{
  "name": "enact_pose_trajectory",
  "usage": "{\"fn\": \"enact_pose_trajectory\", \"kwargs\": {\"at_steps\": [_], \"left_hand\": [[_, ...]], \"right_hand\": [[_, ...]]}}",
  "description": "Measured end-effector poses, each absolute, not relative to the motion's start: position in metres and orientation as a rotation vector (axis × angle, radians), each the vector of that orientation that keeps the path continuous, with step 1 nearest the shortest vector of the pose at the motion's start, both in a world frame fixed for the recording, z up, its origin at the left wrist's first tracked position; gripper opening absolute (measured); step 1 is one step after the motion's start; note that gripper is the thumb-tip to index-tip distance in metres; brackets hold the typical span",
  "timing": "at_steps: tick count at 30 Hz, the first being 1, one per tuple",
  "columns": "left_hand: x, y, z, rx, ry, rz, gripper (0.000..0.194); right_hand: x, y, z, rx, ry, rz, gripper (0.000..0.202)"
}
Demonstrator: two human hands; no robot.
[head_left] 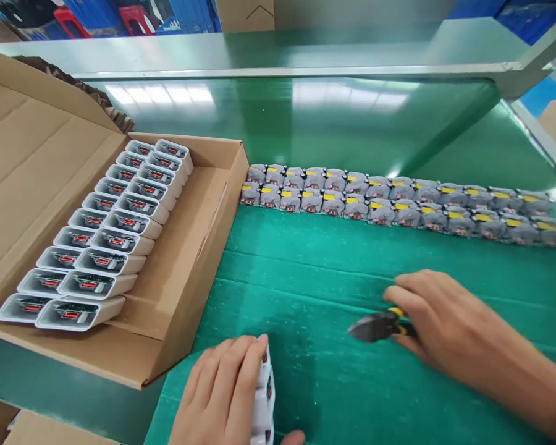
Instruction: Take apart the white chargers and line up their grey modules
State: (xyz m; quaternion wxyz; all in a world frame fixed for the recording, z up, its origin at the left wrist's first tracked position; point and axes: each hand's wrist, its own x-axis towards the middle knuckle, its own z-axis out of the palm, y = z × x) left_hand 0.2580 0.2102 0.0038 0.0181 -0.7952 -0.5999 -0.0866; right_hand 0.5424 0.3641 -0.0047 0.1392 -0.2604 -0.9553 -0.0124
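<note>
My left hand (222,389) is closed around a short row of white plastic housings (263,405) at the bottom of the view. The fingers cover their left side, and the thumb tip shows on the right. Red connector parts show inside their open ends. In my right hand (438,324) is a pair of cutting pliers (373,327) with dark jaws and yellow-and-black handles. The jaws point left, just above the green mat, and nothing is visible between them. Part of the handles is hidden by the fingers.
An open cardboard box (199,259) on the left holds two rows of white housings (120,241) with boards inside. Beyond the green mat's (315,278) middle lie two long rows of grey components (333,201) with yellow tape. A metal rail (306,73) crosses the back.
</note>
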Motion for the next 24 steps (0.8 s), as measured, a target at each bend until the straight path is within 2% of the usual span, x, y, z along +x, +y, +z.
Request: {"fn": "enact_pose_trajectory", "kwargs": {"at_steps": [3,7,14,24], "left_hand": [[0.262,0.217,0.007,-2.468,-1.795,-0.272,0.078],[0.264,0.216,0.007,-2.463,-1.780,-0.281,0.079],[0.266,0.215,0.008,-2.441,-1.821,-0.274,0.079],[0.270,0.217,0.005,-2.355,-1.842,-0.301,0.081]], "right_hand": [[0.500,0.351,-0.014,-0.605,-2.771,-0.052,0.021],[0.466,0.347,-0.016,-0.632,-2.798,-0.063,0.021],[0.460,0.345,-0.013,-0.651,-2.867,-0.025,0.012],[0.456,0.343,-0.011,-0.648,-2.888,-0.018,0.012]]}}
